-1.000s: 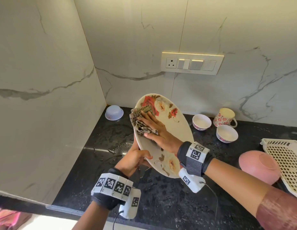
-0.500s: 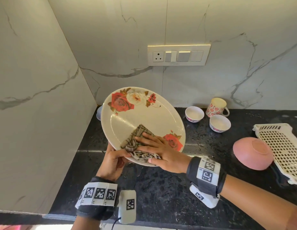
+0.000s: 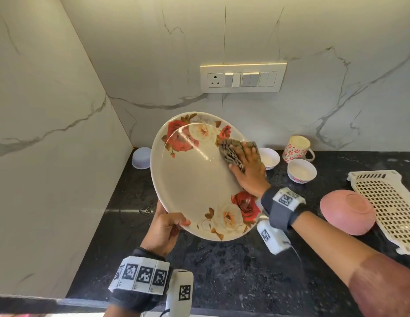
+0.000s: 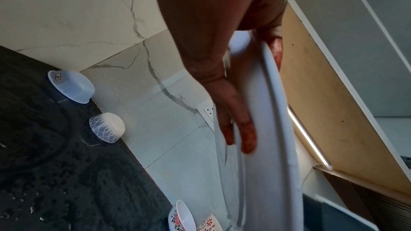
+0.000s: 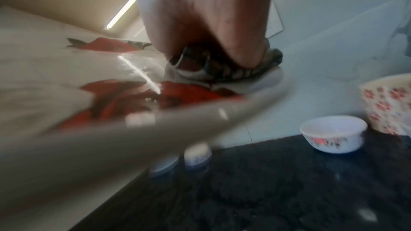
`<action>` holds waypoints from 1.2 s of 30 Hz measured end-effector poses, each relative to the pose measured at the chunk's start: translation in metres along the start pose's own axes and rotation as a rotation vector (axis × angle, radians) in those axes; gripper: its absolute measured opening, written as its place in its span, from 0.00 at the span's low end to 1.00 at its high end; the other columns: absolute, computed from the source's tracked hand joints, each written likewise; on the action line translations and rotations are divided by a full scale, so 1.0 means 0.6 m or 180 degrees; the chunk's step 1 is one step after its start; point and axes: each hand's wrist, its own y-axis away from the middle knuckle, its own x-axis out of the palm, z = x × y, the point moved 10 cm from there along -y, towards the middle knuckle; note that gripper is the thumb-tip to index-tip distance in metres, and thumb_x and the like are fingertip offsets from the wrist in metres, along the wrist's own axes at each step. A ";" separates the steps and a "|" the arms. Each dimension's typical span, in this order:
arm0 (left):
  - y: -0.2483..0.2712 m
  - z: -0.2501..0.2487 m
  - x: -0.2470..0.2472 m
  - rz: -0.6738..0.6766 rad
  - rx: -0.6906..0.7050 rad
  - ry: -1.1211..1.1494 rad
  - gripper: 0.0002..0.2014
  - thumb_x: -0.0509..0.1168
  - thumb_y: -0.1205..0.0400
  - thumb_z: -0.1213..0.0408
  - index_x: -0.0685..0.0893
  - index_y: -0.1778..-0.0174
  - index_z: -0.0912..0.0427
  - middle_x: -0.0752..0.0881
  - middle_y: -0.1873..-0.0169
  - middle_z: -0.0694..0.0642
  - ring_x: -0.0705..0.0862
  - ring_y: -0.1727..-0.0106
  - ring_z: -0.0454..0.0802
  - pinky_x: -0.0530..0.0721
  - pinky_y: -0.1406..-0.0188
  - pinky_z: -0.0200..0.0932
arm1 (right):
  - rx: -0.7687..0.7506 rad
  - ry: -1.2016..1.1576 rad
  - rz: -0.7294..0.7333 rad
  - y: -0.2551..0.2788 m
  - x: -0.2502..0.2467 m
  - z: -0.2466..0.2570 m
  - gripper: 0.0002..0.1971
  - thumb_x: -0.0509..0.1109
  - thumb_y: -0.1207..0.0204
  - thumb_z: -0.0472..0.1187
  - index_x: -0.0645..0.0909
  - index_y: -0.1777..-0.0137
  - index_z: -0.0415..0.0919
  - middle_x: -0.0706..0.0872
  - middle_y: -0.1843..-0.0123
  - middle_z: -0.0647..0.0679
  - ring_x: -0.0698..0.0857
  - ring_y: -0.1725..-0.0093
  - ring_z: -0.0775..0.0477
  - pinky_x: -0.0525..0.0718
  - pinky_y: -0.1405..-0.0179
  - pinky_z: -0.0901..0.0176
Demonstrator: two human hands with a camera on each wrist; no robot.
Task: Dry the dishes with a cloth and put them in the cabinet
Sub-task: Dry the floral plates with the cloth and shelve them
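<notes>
Floral plate [image 3: 199,179] is up off the black counter [image 3: 222,282], tilted face-up toward the person, in front of the wall corner at far left. Looks rigid and glossy: a light streak glints across the face, so probably still slick. Likely light for its size but breakable if dropped on stone. Best hold is the rim, thumb over the face, fingers spread under the back.

That's what the left hand [image 3: 164,229] does: grips the near-left rim, thumb curled over the edge, fingers flat against the white underside in the left wrist view.

Right hand [image 3: 248,170] presses a patterned cloth [image 3: 231,148] onto the far-right part of the plate face, fingers fairly straight over it, palm down, wrist angled in from the right. Cloth is soft, bunched under the fingers. Right wrist view is blurred.

Judgement: mid-wipe on the top face; back not confirmed dry, cabinet step not started.

Risk: one-handed rim grip on a wet plate while the other hand pushes sideways.

Still on the counter: two small white bowls [image 3: 301,170], floral mug [image 3: 295,148], upturned pink bowl [image 3: 347,211], perforated drainer tray [image 3: 391,207].
</notes>
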 end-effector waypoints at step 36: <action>0.031 -0.040 0.038 0.0344 0.0528 -0.1046 0.51 0.60 0.43 0.77 0.62 0.32 0.19 0.73 0.33 0.36 0.74 0.32 0.47 0.83 0.40 0.55 | -0.1841 -0.0704 -0.0515 -0.015 -0.112 0.250 0.27 0.65 0.28 0.58 0.70 0.30 0.52 0.67 0.23 0.42 0.67 0.27 0.42 0.68 0.29 0.42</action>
